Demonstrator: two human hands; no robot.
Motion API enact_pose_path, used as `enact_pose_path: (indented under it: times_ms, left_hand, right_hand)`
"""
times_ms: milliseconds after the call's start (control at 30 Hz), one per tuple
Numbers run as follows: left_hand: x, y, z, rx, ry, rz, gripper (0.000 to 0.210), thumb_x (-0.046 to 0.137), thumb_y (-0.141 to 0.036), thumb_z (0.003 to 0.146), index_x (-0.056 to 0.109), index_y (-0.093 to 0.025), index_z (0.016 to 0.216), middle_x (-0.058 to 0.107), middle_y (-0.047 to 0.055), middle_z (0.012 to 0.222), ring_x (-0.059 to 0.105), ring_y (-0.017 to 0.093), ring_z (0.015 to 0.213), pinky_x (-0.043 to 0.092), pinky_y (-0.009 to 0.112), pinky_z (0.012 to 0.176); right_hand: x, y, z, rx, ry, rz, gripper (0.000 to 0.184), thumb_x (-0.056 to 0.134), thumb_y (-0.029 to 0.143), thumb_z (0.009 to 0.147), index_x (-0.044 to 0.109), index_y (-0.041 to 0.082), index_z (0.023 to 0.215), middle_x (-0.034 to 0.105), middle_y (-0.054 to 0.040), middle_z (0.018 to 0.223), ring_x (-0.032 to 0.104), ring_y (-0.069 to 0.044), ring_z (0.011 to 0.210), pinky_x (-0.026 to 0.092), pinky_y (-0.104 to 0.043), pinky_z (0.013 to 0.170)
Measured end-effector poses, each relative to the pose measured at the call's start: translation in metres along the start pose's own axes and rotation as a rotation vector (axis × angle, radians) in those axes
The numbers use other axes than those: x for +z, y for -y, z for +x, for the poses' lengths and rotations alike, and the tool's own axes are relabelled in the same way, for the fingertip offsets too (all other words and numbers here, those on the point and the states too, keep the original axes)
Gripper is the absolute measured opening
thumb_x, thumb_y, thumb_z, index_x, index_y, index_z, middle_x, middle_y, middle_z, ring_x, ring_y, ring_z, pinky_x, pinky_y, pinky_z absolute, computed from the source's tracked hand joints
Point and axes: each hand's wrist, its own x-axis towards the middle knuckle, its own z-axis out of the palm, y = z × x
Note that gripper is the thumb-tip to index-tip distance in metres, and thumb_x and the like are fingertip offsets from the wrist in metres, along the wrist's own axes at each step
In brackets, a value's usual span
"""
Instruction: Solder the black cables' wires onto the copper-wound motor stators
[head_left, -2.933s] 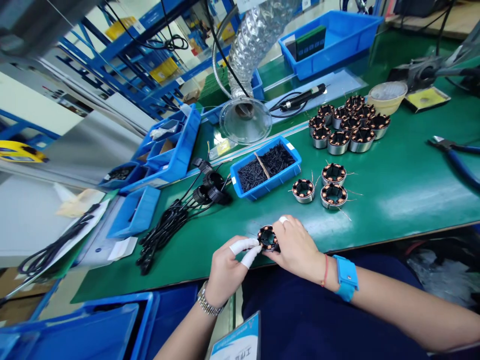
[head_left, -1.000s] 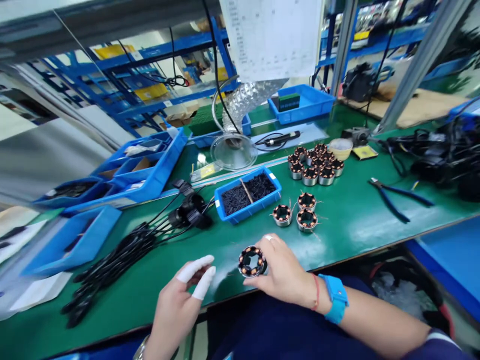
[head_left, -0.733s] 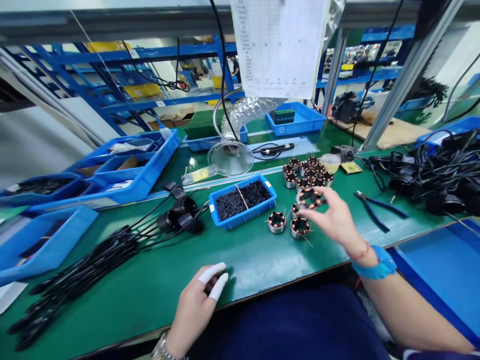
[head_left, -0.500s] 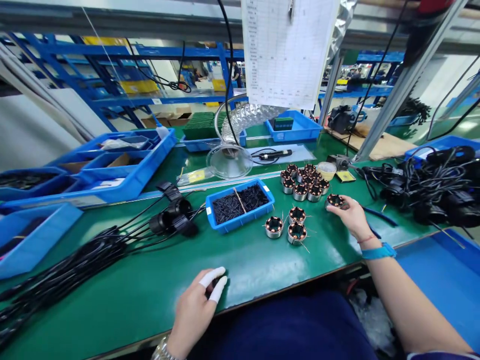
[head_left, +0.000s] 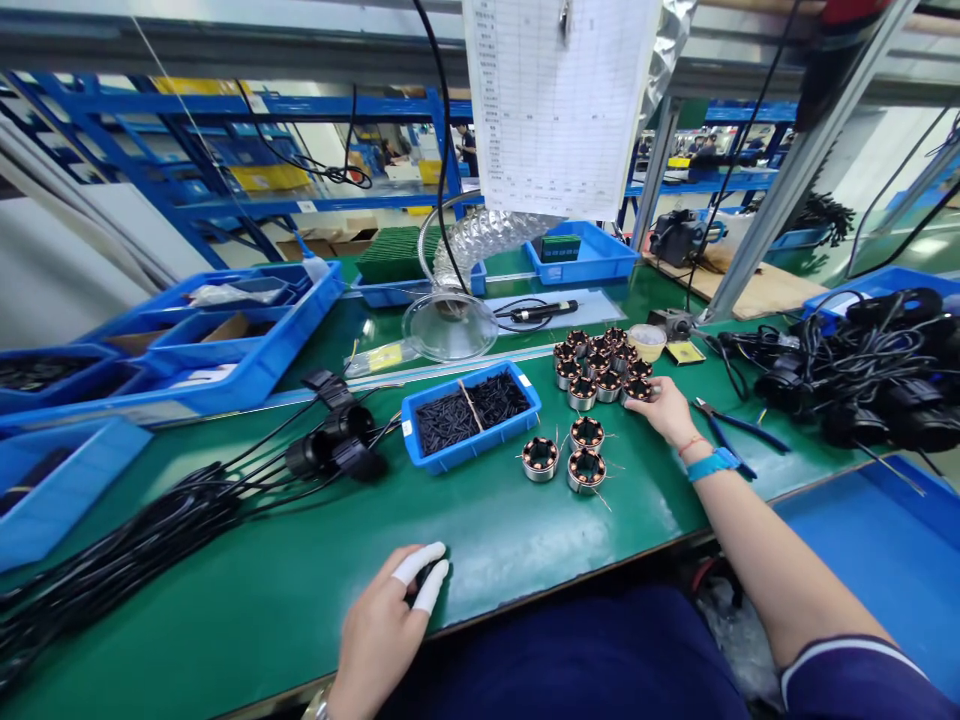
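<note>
A copper-wound ring stator (head_left: 637,390) sits right of centre in the frame, at the near right corner of a cluster of similar stators (head_left: 582,392). Its open end faces up and its axis stands roughly upright, though the fingers cover part of it, so a slight tilt is hard to rule out. The right hand (head_left: 666,412) grips it between thumb and fingers. The left hand (head_left: 382,620), well apart at lower centre, has its white-covered thumb and forefinger curled with a small gap between the tips. Three loose stators (head_left: 586,470) stand upright near the centre, thin wires sticking out. Left of them is a blue tray (head_left: 480,444) of short black pieces; pliers (head_left: 750,428) lie right of the right hand on the green tabletop (head_left: 487,530).
</note>
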Motion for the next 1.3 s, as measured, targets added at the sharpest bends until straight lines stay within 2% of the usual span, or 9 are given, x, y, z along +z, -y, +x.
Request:
enact_pose_path:
  times_ms: [233,333,433,533,667,833,933,1133,1300]
  left_hand:
    - [0.001,0.001,-0.001,0.006,0.001,-0.006,0.025,0.046,-0.036,0.082,0.06,-0.021,0.096,0.063,0.003,0.094,0.056,0.011,0.06,0.048,0.021,0.057]
    - [0.002,0.002,-0.002,0.013,0.004,-0.007,0.026,0.045,-0.037,0.082,0.059,-0.02,0.097,0.062,0.004,0.093,0.056,0.011,0.061,0.048,0.021,0.058]
    - [0.002,0.003,-0.003,0.014,0.001,-0.022,0.027,0.044,-0.038,0.083,0.059,-0.02,0.096,0.062,0.004,0.093,0.056,0.011,0.06,0.049,0.022,0.058]
    - [0.002,0.004,-0.003,0.016,-0.008,-0.044,0.028,0.045,-0.038,0.082,0.06,-0.019,0.096,0.062,0.005,0.094,0.058,0.012,0.062,0.049,0.022,0.059]
    - [0.003,0.004,-0.003,0.011,-0.022,-0.035,0.027,0.046,-0.038,0.081,0.061,-0.02,0.095,0.064,0.004,0.093,0.06,0.014,0.066,0.049,0.023,0.061]
    - [0.005,0.006,-0.004,0.026,-0.012,-0.03,0.026,0.047,-0.037,0.081,0.06,-0.021,0.096,0.064,0.004,0.095,0.061,0.015,0.072,0.049,0.024,0.065]
    - [0.005,0.008,-0.005,0.027,-0.007,-0.02,0.025,0.047,-0.036,0.081,0.06,-0.021,0.095,0.063,0.004,0.096,0.061,0.016,0.074,0.049,0.025,0.065]
    - [0.005,-0.005,-0.008,0.068,0.013,-0.076,0.027,0.048,-0.035,0.081,0.055,-0.02,0.103,0.062,0.007,0.097,0.059,0.02,0.084,0.049,0.032,0.074]
    - [0.009,-0.029,0.001,0.129,0.163,-0.162,0.058,0.057,-0.041,0.074,0.04,-0.02,0.125,0.055,0.012,0.113,0.05,0.027,0.104,0.042,0.044,0.086]
  right_hand:
    - [0.025,0.013,0.007,-0.008,-0.082,-0.013,0.058,0.072,0.036,0.052,0.048,0.011,0.098,0.055,-0.012,0.098,0.056,-0.013,0.065,0.047,-0.03,0.066]
    - [0.031,0.017,0.01,-0.012,-0.112,-0.035,0.045,0.07,0.035,0.054,0.053,0.011,0.089,0.056,-0.0128,0.095,0.056,-0.017,0.071,0.046,-0.035,0.071]
    - [0.032,0.019,0.012,-0.046,-0.053,-0.043,0.022,0.065,0.031,0.061,0.059,0.013,0.073,0.062,-0.0096,0.081,0.057,-0.021,0.076,0.045,-0.037,0.077]
    - [0.024,0.017,0.006,-0.102,0.056,-0.027,0.015,0.056,0.023,0.069,0.064,0.014,0.079,0.065,-0.008,0.087,0.059,-0.021,0.084,0.043,-0.036,0.083]
    - [0.002,0.018,-0.019,-0.204,0.281,0.005,0.028,0.052,0.019,0.073,0.063,0.015,0.098,0.066,-0.0066,0.096,0.06,-0.018,0.087,0.045,-0.034,0.083]
    - [-0.023,0.03,-0.065,-0.391,0.583,0.034,0.028,0.063,0.024,0.068,0.064,0.021,0.096,0.063,-0.0025,0.102,0.055,-0.019,0.101,0.04,-0.035,0.092]
    - [-0.022,0.036,-0.089,-0.49,0.613,0.045,0.035,0.062,0.029,0.071,0.059,0.021,0.104,0.06,-0.0054,0.105,0.052,-0.02,0.103,0.04,-0.039,0.093]
    - [-0.008,0.052,-0.143,-0.442,0.427,0.08,0.035,0.065,0.03,0.07,0.055,0.017,0.101,0.06,-0.0067,0.095,0.056,-0.02,0.091,0.046,-0.036,0.082]
    - [-0.016,0.087,-0.172,-0.58,0.719,0.12,0.024,0.052,0.02,0.081,0.055,0.021,0.105,0.061,-0.0045,0.1,0.056,-0.016,0.094,0.046,-0.03,0.083]
